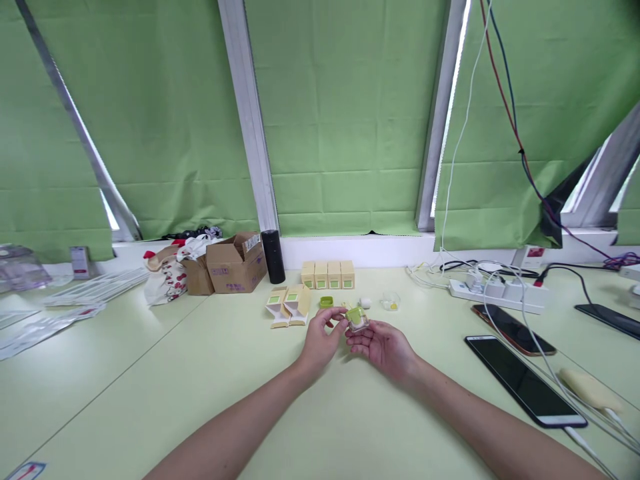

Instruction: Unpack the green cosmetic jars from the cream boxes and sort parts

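Between my two hands, just above the table, is a small clear jar with a green top (356,317). My left hand (321,341) is closed, its fingertips at the green part from the left. My right hand (387,348) grips the clear base from the right, palm turned up and fingers curled. Just beyond lie a green lid (327,302), a small white piece (365,303) and a clear cup (391,302) with something yellow inside. Two opened cream boxes (297,303) lie left of these, and several closed cream boxes (327,274) stand in a row behind.
A cardboard box (237,263) and a black cylinder (273,257) stand at the back left, beside a patterned bag (167,273). On the right are a power strip (500,293), a white-framed phone (525,380), a dark phone (514,329) and loose charging cables.
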`<state>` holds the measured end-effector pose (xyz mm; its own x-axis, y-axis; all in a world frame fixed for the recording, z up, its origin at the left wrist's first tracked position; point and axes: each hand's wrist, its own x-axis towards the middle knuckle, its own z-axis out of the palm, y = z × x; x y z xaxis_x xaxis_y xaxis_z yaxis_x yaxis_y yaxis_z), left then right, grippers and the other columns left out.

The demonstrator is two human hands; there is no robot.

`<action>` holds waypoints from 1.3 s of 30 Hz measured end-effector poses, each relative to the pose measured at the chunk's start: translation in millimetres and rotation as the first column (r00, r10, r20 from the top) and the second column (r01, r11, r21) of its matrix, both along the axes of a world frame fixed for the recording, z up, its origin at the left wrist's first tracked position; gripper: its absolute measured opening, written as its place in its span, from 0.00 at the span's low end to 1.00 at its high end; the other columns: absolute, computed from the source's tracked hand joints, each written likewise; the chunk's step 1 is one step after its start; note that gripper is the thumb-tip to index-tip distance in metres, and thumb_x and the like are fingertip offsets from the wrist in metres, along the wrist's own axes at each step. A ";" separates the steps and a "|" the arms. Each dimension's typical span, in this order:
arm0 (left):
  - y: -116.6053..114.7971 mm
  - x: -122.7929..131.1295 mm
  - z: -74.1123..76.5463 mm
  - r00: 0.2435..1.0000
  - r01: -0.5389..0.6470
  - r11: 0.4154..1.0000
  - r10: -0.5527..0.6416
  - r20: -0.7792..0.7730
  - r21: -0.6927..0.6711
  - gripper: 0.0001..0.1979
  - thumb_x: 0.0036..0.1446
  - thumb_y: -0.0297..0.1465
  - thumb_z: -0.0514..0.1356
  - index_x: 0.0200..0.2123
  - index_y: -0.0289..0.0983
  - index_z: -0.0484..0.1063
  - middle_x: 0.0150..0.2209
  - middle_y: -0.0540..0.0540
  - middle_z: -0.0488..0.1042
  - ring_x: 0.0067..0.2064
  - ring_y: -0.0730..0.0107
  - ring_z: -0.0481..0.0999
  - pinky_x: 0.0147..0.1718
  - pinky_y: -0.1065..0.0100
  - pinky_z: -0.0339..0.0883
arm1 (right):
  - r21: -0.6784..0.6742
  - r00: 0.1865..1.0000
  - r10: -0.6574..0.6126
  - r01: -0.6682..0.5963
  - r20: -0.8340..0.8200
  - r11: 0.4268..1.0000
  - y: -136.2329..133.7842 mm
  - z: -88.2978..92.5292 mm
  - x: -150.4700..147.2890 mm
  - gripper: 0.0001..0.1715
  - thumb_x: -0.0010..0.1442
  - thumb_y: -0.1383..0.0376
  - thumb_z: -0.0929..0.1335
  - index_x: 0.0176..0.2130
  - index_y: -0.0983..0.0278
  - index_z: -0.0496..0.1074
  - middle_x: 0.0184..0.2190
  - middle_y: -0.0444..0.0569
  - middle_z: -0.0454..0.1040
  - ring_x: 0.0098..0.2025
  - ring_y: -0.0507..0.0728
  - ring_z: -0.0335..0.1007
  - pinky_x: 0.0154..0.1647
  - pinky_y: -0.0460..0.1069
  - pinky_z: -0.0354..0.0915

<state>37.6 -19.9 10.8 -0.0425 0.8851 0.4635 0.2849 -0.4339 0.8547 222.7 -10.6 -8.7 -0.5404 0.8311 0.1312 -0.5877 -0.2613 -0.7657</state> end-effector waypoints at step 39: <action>1.5 -1.8 6.4 0.945 0.177 0.978 -0.137 0.297 -0.111 0.19 0.50 0.43 0.72 0.40 0.36 0.81 0.46 0.39 0.83 0.47 0.55 0.81 0.51 0.57 0.73 | 0.500 0.758 -0.619 0.463 0.205 0.732 -9.4 9.2 -6.8 0.34 0.49 0.62 0.78 0.55 0.56 0.70 0.49 0.51 0.72 0.55 0.62 0.69 0.51 0.57 0.73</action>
<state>35.9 -18.4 17.2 -0.0111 0.9445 0.3284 -0.0424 -0.3286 0.9435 215.8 -20.0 0.5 -0.0854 0.9058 0.4151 -0.2146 0.3901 -0.8954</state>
